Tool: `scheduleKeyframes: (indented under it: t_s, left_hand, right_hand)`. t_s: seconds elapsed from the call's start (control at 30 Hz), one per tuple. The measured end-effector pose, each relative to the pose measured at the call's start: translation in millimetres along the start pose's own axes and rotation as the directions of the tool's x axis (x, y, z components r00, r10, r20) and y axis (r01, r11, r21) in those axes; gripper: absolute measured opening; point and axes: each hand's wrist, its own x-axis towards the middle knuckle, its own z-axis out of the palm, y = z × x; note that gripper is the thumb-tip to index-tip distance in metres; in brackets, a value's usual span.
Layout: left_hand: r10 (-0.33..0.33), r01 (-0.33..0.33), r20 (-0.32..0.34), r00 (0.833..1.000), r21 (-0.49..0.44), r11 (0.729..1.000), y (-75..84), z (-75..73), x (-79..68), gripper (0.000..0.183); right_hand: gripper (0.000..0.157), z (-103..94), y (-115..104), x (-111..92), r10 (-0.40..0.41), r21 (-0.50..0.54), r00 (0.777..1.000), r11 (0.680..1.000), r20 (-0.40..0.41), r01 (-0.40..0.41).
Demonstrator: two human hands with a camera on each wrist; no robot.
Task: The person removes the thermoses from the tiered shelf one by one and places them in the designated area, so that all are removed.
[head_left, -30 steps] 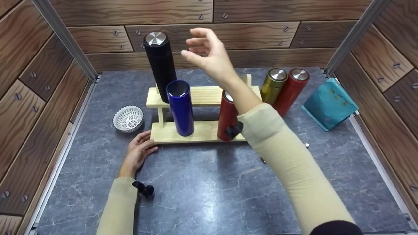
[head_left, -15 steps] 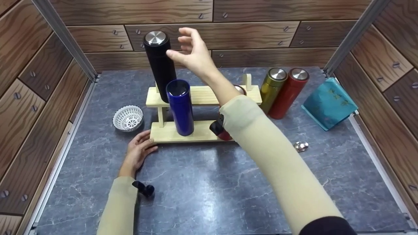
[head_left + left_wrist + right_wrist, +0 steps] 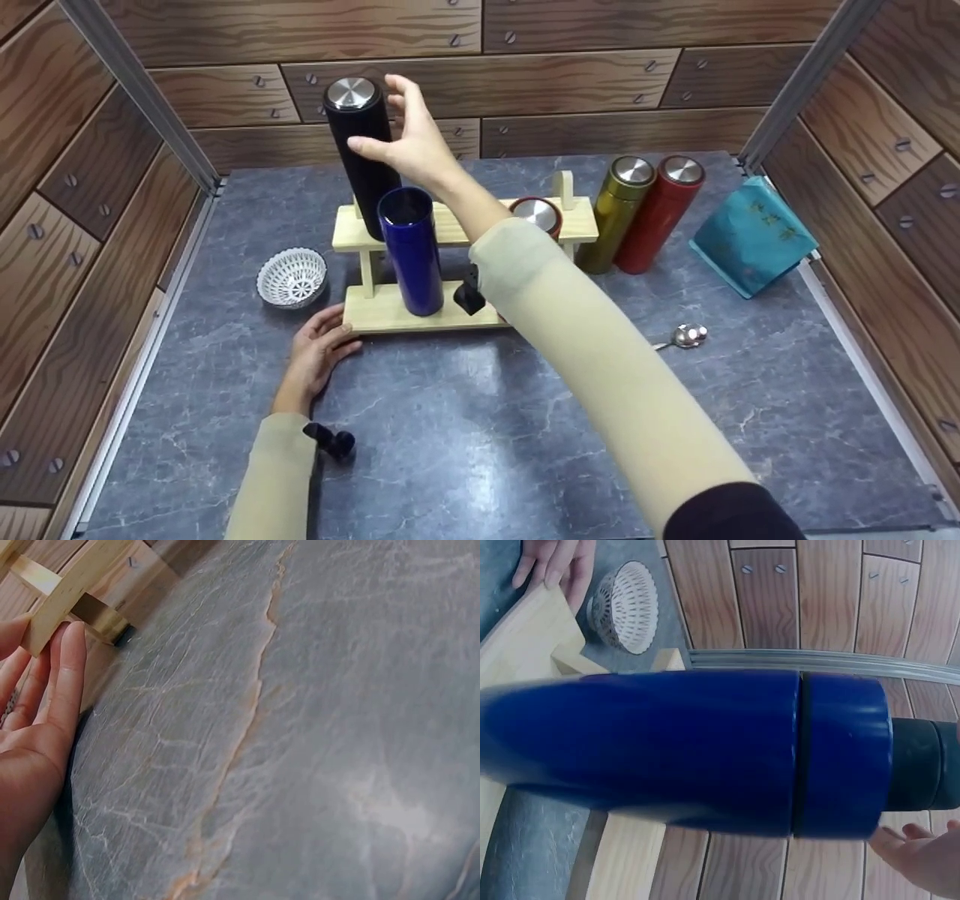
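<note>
Hand [image 3: 418, 147] wide beside black flask [image 3: 364, 174]

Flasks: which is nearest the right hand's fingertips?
The black flask, on the upper shelf. The right hand has thumb and fingers beside it; the blue flask, gold flask and two red flasks stand farther off.
</note>
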Motion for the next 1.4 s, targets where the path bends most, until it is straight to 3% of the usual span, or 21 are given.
scheduleKeyframes:
  t_s: [0.23,0.47,0.67,1.1,1.4]
  left_hand:
    - [-0.003,0.003,0.011,1.000,-0.008,1.000,-2.8,3.5,1.7,0.046]
    - [0.013,-0.013,-0.018,1.000,-0.020,1.000,-2.8,3.1,1.0,0.045]
    - [0.000,-0.001,-0.021,1.000,-0.016,1.000,-3.3,0.7,-1.8,0.047]
    - [0.005,-0.005,-0.016,1.000,-0.006,1.000,-3.1,0.9,1.1,0.045]
    - [0.012,-0.012,-0.009,1.000,-0.015,1.000,-2.0,0.3,-0.1,0.045]
  right_hand:
    - [0.098,7.7,0.3,7.4,-0.012,0.012,1.000,1.000,-0.027,0.013]
    - [0.093,17.1,4.3,16.3,-0.097,-0.121,0.995,0.988,-0.031,0.093]
    - [0.084,18.8,7.6,16.9,-0.088,-0.166,0.995,0.983,-0.051,0.078]
    - [0.077,9.9,7.4,9.3,-0.138,-0.154,0.986,0.980,-0.093,0.123]
    - [0.076,-4.4,-1.8,4.7,-0.150,-0.062,0.985,0.988,-0.085,0.145]
